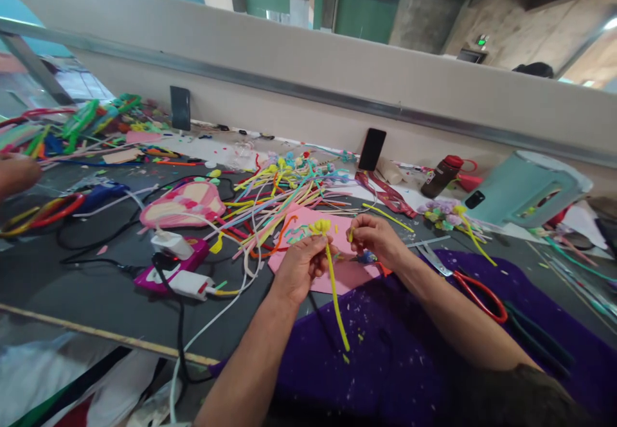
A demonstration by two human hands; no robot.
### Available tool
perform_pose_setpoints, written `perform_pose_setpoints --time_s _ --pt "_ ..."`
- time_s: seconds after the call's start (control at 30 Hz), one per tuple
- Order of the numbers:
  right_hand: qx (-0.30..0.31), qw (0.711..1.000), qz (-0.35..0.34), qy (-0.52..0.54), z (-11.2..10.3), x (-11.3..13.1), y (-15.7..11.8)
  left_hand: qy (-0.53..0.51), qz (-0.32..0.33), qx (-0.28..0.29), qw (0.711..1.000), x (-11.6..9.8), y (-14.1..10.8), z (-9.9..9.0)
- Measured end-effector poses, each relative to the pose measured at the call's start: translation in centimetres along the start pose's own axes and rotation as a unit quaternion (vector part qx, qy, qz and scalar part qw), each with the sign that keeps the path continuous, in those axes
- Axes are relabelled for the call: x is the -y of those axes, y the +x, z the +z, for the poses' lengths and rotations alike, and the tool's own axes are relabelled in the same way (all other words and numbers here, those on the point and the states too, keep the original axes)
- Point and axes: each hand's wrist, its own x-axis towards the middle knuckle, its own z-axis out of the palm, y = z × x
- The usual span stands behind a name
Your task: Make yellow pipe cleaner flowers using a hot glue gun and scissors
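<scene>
The left hand (303, 266) pinches a fuzzy yellow flower (320, 226) above a pink sheet (351, 278); nearby, the right hand (375, 237) seems to grip a small yellow piece (351, 235).

Dark grey tabletop (81, 292), scattered with scraps (102, 250). Left: magenta power strip (144, 279), black cable (87, 259) alongside; beyond it, a pink padded item (183, 207). Centre: pink sheet (347, 279), with loose pipe cleaners (274, 202) behind. Right rear: red-capped bottle (439, 177) beside a pale-teal jug (525, 186). Front right: purple cloth (486, 269).

A fuzzy yellow flower (320, 226), upright, its stem (337, 298) slanting down; a small yellow piece (351, 235) nearby.
</scene>
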Motion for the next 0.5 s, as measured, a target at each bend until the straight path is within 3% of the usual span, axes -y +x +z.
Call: perform_pose_setpoints --time_s 0.1,0.17,0.5 --pt "-0.020 0.976 0.042 0.215 0.5 0.1 -1.3 0.015 -0.018 0.011 1.000 0.5 0.1 0.5" --pt "-0.035 0.955 0.063 0.287 0.9 0.1 -1.5 0.020 -0.025 0.012 0.999 0.9 0.2 0.7" --pt "-0.063 0.935 0.080 0.340 2.5 -0.1 -1.3 0.029 -0.008 -0.007 1.000 1.5 0.5 1.0"
